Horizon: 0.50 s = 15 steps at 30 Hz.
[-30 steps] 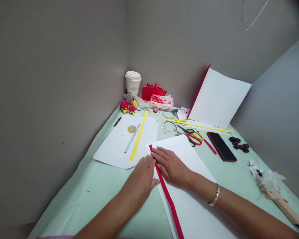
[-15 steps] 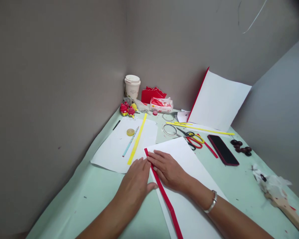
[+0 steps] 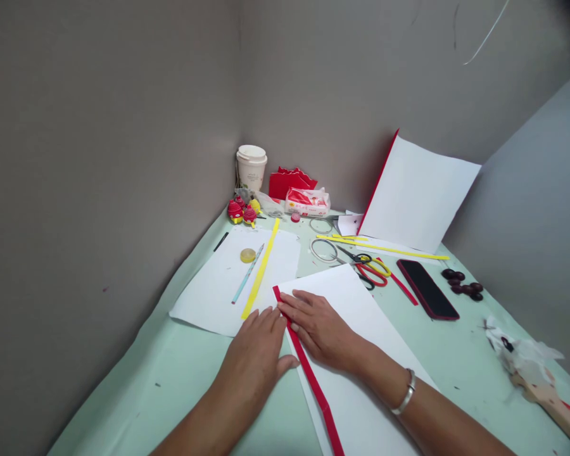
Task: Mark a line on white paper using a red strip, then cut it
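A narrow red paper strip (image 3: pixel 317 386) lies along the left edge of a white sheet (image 3: pixel 361 354), its near part bent at a slight angle. My right hand (image 3: pixel 316 323) rests on the sheet, fingers stretched out and fingertips pressing the strip near its far end. Beside it, my left hand (image 3: pixel 256 345) lies flat at the sheet's left edge, fingers extended and meeting the right fingertips at the strip. Its thumb reaches to the edge of the sheet. Neither hand grasps anything.
Left lies another white sheet (image 3: pixel 204 285) with a yellow strip (image 3: pixel 261 272), a pencil (image 3: pixel 247 275) and a tape roll (image 3: pixel 247 255). Scissors (image 3: pixel 373 272), a phone (image 3: pixel 427 288) and dark round objects (image 3: pixel 460 285) are at right. A cup (image 3: pixel 251 168) and folded white sheet (image 3: pixel 418 190) stand behind.
Both hands stay almost in place, the right fingertips pressing slightly nearer along the red strip. The whole view has shifted very slightly.
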Tool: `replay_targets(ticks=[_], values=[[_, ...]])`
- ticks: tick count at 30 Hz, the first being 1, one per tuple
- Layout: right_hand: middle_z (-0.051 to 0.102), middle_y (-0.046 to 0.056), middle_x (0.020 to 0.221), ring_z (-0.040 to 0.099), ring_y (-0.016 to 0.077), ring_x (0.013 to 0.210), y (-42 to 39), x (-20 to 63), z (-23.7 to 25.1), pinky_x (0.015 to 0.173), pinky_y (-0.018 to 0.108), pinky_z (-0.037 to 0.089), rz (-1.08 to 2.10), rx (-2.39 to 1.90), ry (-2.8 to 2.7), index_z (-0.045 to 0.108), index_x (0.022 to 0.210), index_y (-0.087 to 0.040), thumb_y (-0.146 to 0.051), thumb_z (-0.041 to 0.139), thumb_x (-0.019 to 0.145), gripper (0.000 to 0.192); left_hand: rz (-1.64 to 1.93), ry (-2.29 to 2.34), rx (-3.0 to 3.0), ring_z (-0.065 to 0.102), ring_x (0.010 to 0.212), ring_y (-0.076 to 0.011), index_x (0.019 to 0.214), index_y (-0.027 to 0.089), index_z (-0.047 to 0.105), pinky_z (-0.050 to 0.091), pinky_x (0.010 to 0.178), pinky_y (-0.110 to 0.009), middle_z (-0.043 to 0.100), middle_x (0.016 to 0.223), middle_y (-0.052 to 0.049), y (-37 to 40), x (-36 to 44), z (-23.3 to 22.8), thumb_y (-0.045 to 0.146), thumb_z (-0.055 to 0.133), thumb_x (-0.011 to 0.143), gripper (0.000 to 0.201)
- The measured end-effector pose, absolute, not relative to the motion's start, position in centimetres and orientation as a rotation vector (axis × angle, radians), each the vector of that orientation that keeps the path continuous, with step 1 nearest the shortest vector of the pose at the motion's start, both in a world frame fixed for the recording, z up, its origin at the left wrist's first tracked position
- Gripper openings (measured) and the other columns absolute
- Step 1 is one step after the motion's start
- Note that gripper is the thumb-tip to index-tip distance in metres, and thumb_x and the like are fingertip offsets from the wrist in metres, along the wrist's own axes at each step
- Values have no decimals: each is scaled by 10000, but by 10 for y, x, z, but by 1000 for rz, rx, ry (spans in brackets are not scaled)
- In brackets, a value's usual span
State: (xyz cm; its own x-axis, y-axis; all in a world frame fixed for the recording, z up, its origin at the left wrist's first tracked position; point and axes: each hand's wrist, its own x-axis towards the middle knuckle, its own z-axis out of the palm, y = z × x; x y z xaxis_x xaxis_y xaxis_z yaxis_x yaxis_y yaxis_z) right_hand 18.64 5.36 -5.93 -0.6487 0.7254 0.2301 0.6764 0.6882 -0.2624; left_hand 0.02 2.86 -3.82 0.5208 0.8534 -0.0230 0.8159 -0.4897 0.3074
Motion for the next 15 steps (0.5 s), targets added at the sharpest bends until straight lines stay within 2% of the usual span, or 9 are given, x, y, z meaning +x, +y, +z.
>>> replay_targets(ticks=[9,15], values=[[444,64,1473,357,284,1346,54,187,-59,1037,492,407,199,-1082,-2581,409,1416,-198,-175,417,943,473,164,1415,2472,485,1283,-305,1221,138,562,352,1086,-515,553,1360,-170,27,-1,-33,295,709,785,486],[429,53,1483,351,285,1344,54,187,-60,1038,495,399,206,-1093,-2586,392,1426,-208,-173,422,943,485,151,1420,2474,465,1298,-313,1254,90,543,351,1093,-501,539,1366,-198,29,0,-36,286,707,786,533]])
